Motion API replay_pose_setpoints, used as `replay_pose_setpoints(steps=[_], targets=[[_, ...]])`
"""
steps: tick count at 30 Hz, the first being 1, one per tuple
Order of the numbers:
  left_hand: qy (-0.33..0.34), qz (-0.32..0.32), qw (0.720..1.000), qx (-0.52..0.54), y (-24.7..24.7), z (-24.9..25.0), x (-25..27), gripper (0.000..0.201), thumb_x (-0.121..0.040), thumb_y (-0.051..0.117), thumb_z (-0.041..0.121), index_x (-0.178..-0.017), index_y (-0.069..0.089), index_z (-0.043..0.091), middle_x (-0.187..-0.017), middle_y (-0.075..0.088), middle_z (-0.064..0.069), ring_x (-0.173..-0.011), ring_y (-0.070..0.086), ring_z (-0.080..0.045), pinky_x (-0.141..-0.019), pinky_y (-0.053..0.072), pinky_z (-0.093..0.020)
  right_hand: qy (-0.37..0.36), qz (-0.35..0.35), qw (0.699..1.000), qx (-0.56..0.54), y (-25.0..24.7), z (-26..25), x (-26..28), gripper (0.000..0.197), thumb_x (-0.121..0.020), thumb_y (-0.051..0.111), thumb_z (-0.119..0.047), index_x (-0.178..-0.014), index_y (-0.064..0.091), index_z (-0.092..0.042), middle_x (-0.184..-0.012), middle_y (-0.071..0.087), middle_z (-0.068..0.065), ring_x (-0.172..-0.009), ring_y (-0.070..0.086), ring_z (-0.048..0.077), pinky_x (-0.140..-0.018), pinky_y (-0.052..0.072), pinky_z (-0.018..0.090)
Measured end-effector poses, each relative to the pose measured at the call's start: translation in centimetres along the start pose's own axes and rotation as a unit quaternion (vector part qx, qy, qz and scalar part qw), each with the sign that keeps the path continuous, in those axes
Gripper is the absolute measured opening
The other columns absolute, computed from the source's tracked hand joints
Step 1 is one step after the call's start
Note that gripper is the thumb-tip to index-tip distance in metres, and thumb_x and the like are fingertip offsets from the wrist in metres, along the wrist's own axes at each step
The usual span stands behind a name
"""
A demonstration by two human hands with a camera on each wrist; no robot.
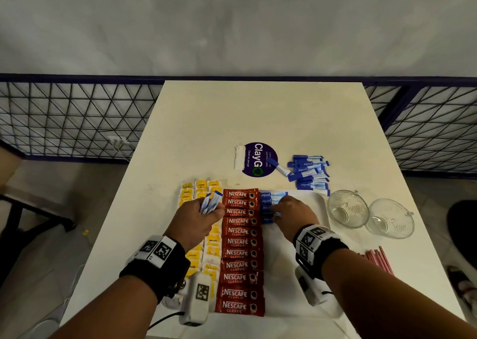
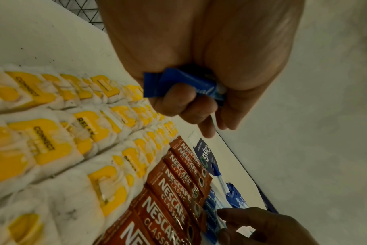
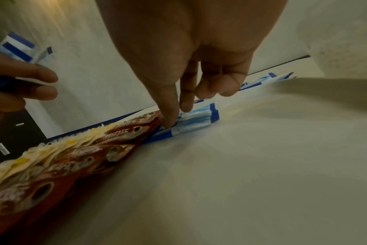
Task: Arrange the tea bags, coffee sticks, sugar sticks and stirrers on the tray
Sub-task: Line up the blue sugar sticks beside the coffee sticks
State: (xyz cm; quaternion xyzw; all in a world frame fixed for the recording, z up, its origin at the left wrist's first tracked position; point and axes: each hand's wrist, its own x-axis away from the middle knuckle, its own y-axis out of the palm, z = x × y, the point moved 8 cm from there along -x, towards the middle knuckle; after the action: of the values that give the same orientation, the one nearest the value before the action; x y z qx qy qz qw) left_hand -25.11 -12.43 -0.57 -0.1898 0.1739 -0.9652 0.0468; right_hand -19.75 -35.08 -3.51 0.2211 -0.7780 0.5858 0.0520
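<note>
A white tray (image 1: 291,274) holds columns of yellow tea bags (image 1: 189,194) on its left and a column of red coffee sticks (image 1: 240,253) in the middle. A few blue sugar sticks (image 1: 269,199) lie side by side just right of the top coffee sticks. My right hand (image 1: 280,211) rests two straight fingertips (image 3: 170,121) on these laid sticks (image 3: 196,119). My left hand (image 1: 213,211) hovers over the tea bags and grips a small bundle of sugar sticks (image 1: 211,201) in its curled fingers (image 2: 178,102). Red stirrers (image 1: 376,258) lie on the table right of the tray.
A loose pile of sugar sticks (image 1: 309,170) lies beyond the tray, beside a round purple sticker (image 1: 259,159) and a white packet (image 1: 239,157). Two glass cups (image 1: 348,208) (image 1: 391,218) stand right of the tray. A wire fence runs behind the table.
</note>
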Motion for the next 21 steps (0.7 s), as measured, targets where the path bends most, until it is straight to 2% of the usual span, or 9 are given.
replay_pose_setpoints(steps=[5,9,14,21], targets=[[-0.006,0.013,1.000,-0.007,-0.7,-0.2,-0.2,0.004,-0.088,0.070,0.020,-0.084,0.070,0.020,-0.046,0.051,0.007,-0.043,0.043,-0.013,-0.045,0.037,-0.025,-0.005,-0.001,1.000,-0.002,0.1,-0.6,-0.3,0.031,-0.094,0.051,-0.021,-0.123,0.060,-0.024,-0.120,0.055,0.003,-0.106,0.057,0.022,-0.088,0.050,0.033],[-0.003,0.010,1.000,-0.008,-0.7,0.1,-0.2,0.003,-0.088,0.069,0.019,-0.085,0.069,0.019,-0.044,0.051,0.007,-0.043,0.043,-0.013,-0.045,0.038,-0.025,0.008,-0.005,1.000,-0.013,0.4,-0.2,-0.6,0.040,-0.094,0.051,-0.022,-0.134,0.050,-0.026,-0.126,0.051,0.003,-0.111,0.056,0.023,-0.090,0.049,0.034],[0.003,0.008,1.000,-0.030,-0.8,0.4,-0.5,0.004,-0.089,0.068,0.023,-0.087,0.069,0.019,-0.044,0.052,0.006,-0.042,0.044,-0.011,-0.045,0.039,-0.025,0.006,-0.020,1.000,0.014,0.9,0.0,-1.2,0.033,-0.095,0.046,-0.024,-0.128,0.053,-0.021,-0.119,0.051,0.005,-0.106,0.057,0.024,-0.088,0.050,0.034],[-0.001,0.006,1.000,-0.029,-0.8,0.4,-0.6,0.006,-0.089,0.068,0.024,-0.088,0.070,0.018,-0.045,0.051,0.005,-0.043,0.045,-0.014,-0.047,0.039,-0.026,0.009,-0.026,1.000,0.016,1.1,0.2,-1.4,0.036,-0.097,0.045,-0.025,-0.132,0.050,-0.021,-0.121,0.050,0.006,-0.107,0.056,0.023,-0.091,0.050,0.034]])
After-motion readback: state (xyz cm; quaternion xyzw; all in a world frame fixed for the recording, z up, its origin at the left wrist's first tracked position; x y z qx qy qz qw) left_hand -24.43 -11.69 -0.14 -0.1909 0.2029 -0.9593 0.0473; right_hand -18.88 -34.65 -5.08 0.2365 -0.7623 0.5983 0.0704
